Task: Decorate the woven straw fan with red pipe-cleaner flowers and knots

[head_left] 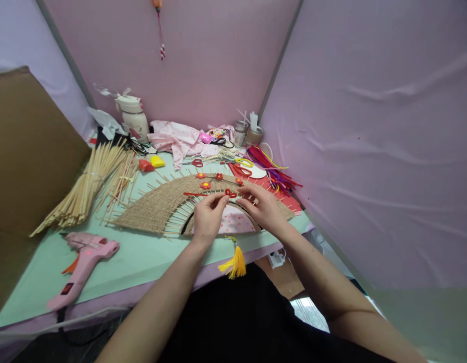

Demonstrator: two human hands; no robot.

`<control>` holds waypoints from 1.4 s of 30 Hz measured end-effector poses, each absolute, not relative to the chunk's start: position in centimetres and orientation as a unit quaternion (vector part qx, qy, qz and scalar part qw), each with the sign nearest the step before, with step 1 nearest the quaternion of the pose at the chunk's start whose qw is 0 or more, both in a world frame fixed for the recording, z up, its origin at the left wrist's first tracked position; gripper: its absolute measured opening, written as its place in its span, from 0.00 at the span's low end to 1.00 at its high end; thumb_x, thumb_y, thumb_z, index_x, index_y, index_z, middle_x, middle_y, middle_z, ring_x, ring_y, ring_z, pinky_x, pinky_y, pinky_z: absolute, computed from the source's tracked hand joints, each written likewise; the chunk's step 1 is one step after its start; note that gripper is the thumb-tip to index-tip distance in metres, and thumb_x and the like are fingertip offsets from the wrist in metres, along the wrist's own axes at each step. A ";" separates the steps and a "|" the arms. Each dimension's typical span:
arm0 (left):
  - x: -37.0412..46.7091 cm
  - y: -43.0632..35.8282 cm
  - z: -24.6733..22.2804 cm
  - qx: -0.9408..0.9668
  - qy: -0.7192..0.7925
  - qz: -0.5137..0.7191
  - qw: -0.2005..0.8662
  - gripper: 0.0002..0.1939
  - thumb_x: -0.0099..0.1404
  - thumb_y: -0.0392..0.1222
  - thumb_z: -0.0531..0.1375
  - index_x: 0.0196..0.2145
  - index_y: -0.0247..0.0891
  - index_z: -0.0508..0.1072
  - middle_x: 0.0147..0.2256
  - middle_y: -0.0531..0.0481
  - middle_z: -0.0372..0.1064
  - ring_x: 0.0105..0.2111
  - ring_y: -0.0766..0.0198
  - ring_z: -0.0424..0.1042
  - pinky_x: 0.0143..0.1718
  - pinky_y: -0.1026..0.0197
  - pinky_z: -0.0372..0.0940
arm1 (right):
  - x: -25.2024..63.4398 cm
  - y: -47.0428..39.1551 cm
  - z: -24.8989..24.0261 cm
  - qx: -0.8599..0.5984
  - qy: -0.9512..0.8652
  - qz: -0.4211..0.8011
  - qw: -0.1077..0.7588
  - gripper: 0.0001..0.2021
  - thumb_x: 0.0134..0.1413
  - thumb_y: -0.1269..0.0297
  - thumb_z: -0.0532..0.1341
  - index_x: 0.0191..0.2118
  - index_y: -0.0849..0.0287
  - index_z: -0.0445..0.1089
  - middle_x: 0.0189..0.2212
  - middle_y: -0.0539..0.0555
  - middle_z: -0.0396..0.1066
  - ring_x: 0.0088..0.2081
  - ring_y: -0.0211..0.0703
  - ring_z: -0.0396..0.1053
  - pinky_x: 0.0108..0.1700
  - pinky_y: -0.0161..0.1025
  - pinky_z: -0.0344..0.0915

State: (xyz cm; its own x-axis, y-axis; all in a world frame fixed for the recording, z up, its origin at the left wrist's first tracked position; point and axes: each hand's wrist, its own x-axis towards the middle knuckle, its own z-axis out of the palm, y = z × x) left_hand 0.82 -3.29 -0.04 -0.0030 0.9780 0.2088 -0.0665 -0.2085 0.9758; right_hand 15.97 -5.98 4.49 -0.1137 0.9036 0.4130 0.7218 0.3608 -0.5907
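Above the woven fan (pixel 148 209), my left hand (pixel 209 217) pinches a red pipe cleaner (pixel 230 193). One end of it is bent into small loops between my hands, and a straight end sticks out to the left. My right hand (pixel 260 204) is at the right of the loops, thumb and forefinger slightly apart; whether it touches the red piece is unclear. Red and yellow flowers (pixel 205 185) lie on the fan's upper part. A yellow tassel (pixel 234 262) hangs at the table's front edge below the fan.
A pink glue gun (pixel 84 262) lies front left, its cord over the edge. Bundled sticks (pixel 84 189) lie behind it. A bottle (pixel 134 118), cloth (pixel 176 136), scissors (pixel 244 170) and coloured pipe cleaners (pixel 273 169) are at the back. Cardboard (pixel 29 161) stands left.
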 end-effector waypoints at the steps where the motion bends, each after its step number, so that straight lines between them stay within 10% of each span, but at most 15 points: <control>1: 0.8 -3.3 0.0 0.535 0.426 0.567 0.459 0.11 0.56 0.45 0.62 0.33 0.34 0.77 0.32 0.47 0.76 0.32 0.62 0.73 0.37 0.61 0.66 | 15.8 -6.0 4.6 -0.556 -0.727 0.137 0.378 0.11 0.54 0.61 0.61 0.41 0.59 0.70 0.37 0.55 0.73 0.35 0.40 0.69 0.39 0.39 0.66; 16: -2.1 -8.0 8.4 0.684 0.399 0.531 0.301 0.02 0.54 0.40 0.65 0.27 0.42 0.78 0.32 0.49 0.69 0.36 0.61 0.69 0.39 0.59 0.65 | 14.6 -10.5 9.2 -0.506 -0.643 0.307 0.486 0.07 0.52 0.61 0.63 0.33 0.59 0.73 0.29 0.52 0.74 0.30 0.38 0.68 0.34 0.37 0.65; 26: -1.2 -7.6 6.2 0.540 0.346 0.411 0.648 0.07 0.55 0.43 0.63 0.25 0.36 0.74 0.25 0.50 0.68 0.26 0.67 0.66 0.27 0.65 0.62 | 15.4 -10.7 8.3 -0.490 -0.690 0.327 0.421 0.05 0.57 0.64 0.58 0.35 0.59 0.69 0.29 0.51 0.69 0.31 0.36 0.66 0.32 0.34 0.63; 36: -2.7 -9.5 7.6 0.306 0.241 0.219 0.895 0.07 0.49 0.40 0.65 0.21 0.34 0.73 0.22 0.46 0.66 0.21 0.69 0.62 0.22 0.64 0.60 | 15.7 -10.0 8.4 -0.255 -0.872 0.101 0.405 0.06 0.60 0.67 0.53 0.35 0.52 0.67 0.30 0.52 0.71 0.34 0.40 0.69 0.39 0.41 0.65; 42: -1.4 -7.6 4.4 0.428 0.371 0.488 0.664 0.07 0.54 0.42 0.63 0.25 0.35 0.73 0.25 0.50 0.68 0.26 0.68 0.65 0.30 0.64 0.63 | 14.7 -7.7 5.5 -0.447 -0.726 0.235 0.467 0.09 0.56 0.64 0.59 0.43 0.56 0.67 0.37 0.55 0.70 0.37 0.40 0.68 0.38 0.39 0.66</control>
